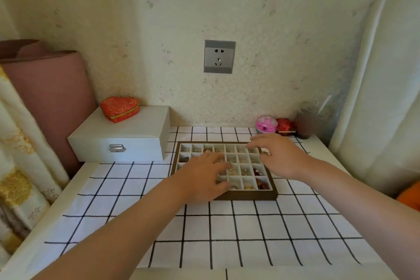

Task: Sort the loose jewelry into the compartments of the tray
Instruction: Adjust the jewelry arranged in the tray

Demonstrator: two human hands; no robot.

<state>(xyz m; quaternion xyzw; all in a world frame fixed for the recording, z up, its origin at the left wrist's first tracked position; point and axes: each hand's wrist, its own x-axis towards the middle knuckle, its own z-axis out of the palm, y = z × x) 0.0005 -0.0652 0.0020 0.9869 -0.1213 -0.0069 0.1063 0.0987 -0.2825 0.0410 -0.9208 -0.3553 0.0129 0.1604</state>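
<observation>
A brown-framed tray (250,196) with many small white compartments lies on the checked cloth. Small rings, earrings and reddish beads (261,183) sit in several compartments. My left hand (202,175) rests palm down over the tray's left and middle cells, fingers spread, hiding what lies beneath. My right hand (279,157) hovers over the tray's right rim with fingers curled and apart; a small item near its thumb is too blurred to make out. I cannot see anything gripped in either hand.
A white latched box (120,138) stands left of the tray with a red heart-shaped case (119,108) on top. A pink round case (266,124), a red case (285,126) and a dark cup (305,124) stand at the back right. A wall socket (219,56) is above.
</observation>
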